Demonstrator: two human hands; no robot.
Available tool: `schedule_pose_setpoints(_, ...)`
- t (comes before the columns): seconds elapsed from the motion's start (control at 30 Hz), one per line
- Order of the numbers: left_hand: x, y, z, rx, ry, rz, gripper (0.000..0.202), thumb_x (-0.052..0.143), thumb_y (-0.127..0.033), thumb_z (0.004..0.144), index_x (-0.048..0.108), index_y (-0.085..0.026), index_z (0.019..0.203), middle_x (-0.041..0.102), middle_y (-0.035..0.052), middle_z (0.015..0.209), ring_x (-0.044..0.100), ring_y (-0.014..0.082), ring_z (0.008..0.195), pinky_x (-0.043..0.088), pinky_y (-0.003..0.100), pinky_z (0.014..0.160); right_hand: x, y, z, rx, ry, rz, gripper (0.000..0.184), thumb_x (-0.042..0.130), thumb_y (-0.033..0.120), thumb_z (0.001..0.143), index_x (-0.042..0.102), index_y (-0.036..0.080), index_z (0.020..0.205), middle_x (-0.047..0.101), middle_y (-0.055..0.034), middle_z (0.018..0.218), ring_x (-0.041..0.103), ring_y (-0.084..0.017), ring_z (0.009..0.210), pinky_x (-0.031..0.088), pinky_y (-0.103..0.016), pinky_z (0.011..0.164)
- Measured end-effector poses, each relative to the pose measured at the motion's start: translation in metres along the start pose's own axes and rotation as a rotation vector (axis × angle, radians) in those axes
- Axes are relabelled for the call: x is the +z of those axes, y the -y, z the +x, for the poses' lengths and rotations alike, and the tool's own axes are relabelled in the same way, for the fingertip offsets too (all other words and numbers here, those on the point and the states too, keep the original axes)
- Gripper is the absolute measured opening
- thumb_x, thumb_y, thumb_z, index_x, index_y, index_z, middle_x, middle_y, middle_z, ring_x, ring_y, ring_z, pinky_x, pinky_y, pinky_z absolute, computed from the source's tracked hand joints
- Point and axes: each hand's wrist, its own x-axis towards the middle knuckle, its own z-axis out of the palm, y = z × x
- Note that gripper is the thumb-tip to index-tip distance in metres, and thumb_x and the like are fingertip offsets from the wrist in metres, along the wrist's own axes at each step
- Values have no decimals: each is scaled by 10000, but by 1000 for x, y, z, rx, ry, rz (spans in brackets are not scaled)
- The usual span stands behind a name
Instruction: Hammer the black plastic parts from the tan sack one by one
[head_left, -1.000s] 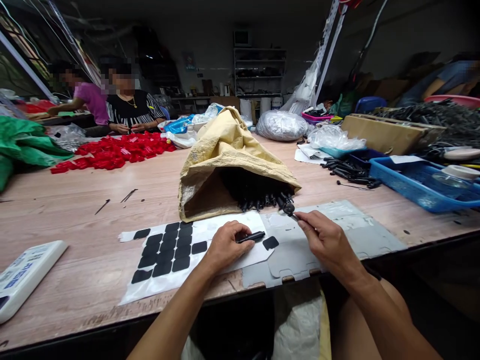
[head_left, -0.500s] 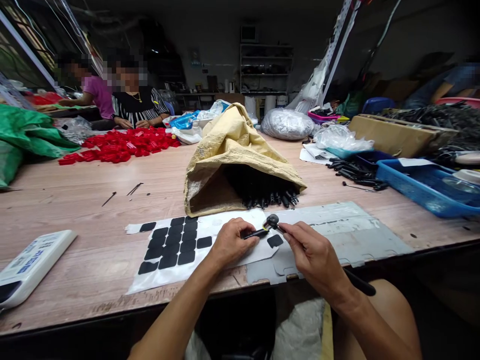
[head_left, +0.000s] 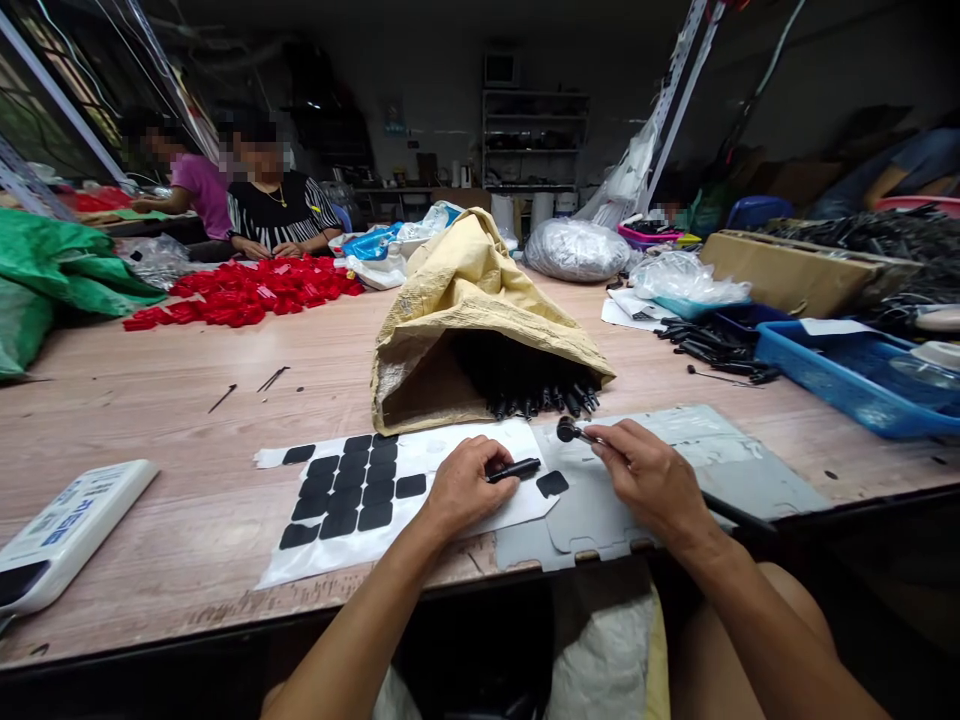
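- Left grip [head_left: 466, 485]: closed on black tube [head_left: 517, 469], above white sheet [head_left: 411, 513], tube tip pointing right.
- Right grip [head_left: 652, 480]: closed on round-headed tool [head_left: 567, 429], head near tube tip, apart.
- Black patch [head_left: 553, 484]: between grips.
- White sheet: on table [head_left: 202, 480], carries black rounded squares [head_left: 345, 498].
- Yellow sack [head_left: 487, 270]: beyond sheet, mouth facing grips, black pieces [head_left: 551, 400] at opening.

Blue lettering [head_left: 66, 523] on the white box [head_left: 97, 515] is unreadable.
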Motion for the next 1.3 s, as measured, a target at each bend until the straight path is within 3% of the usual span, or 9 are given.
schedule_pose_setpoints(0.2, -4, 1, -1, -2, 67, -18, 123, 683, -301, 838, 711, -208, 913, 654, 21, 907, 567, 216, 902, 417, 324, 775, 4, -61, -1, -45, 28, -200, 230, 544, 266, 952, 733, 248, 1082, 696, -47, 920, 636, -238, 936, 480, -371, 842)
schedule_pose_setpoints(0.43, -13, -12, -6, 4, 113, -40, 145, 600, -317, 924, 703, -215, 921, 648, 33, 948, 573, 231, 974, 420, 353, 870, 7, -63, -3, -12, 27, -176, 215, 557, 252, 934, 722, 244, 1073, 691, -53, 939, 611, -239, 952, 468, -374, 860)
schedule_pose_setpoints(0.53, -27, -41, -36, 21, 214, -111, 166, 568, -349, 972, 694, -243, 953, 666, 21, 992, 596, 213, 980, 436, 323, 870, 6, -61, -3, -15, 25, -187, 218, 552, 250, 937, 719, 239, 1077, 683, -53, 930, 604, -238, 944, 462, -371, 861)
schedule_pose_setpoints(0.67, -32, -69, -96, -28, 528, -182, 202, 544, -442, 1005, 689, -355, 1115, 711, -32, 1116, 641, 181, 1021, 465, 262, 890, 7, -61, -4, -35, 10, -221, 227, 546, 242, 936, 716, 233, 1086, 674, -57, 925, 596, -239, 941, 452, -359, 845)
schedule_pose_setpoints(0.8, 6, -32, -136, -208, 686, 100, 186, 619, -302, 911, 731, -303, 1059, 750, 44, 1074, 698, 269, 1004, 509, 341, 875, 8, -60, -5, -52, 8, -241, 231, 531, 243, 944, 710, 227, 1089, 666, -63, 926, 588, -240, 936, 443, -358, 845)
schedule_pose_setpoints(0.93, 40, 15, -151, -419, 608, 341, 463, 572, -120, 836, 691, -295, 1248, 753, 137, 1155, 703, 358, 1095, 524, 452, 906, 6, -57, -5, -46, 22, -248, 235, 515, 248, 954, 707, 222, 1087, 664, -68, 933, 583, -245, 940, 440, -367, 853)
schedule_pose_setpoints(1.03, 31, 2, -146, -399, 661, 373, 577, 661, -97, 755, 679, -280, 1302, 758, 149, 1161, 702, 387, 1093, 517, 486, 923, 5, -56, -4, -48, 28, -247, 239, 509, 241, 953, 705, 220, 1087, 666, -74, 947, 581, -248, 950, 438, -371, 850)
schedule_pose_setpoints(1.13, 2, -42, -120, -193, 741, 176, 299, 755, -272, 783, 768, -303, 1081, 792, 62, 984, 736, 317, 915, 531, 377, 793, 6, -56, -4, -46, 29, -255, 239, 509, 233, 949, 701, 218, 1090, 663, -74, 947, 575, -249, 947, 433, -371, 848)
schedule_pose_setpoints(1.3, -30, -72, -13, -107, 261, 37, 337, 585, -526, 931, 746, -234, 881, 750, 25, 798, 661, 192, 688, 425, 270, 575, 6, -55, -4, -38, 28, -257, 238, 512, 235, 948, 698, 220, 1096, 660, -71, 953, 574, -243, 948, 424, -360, 853)
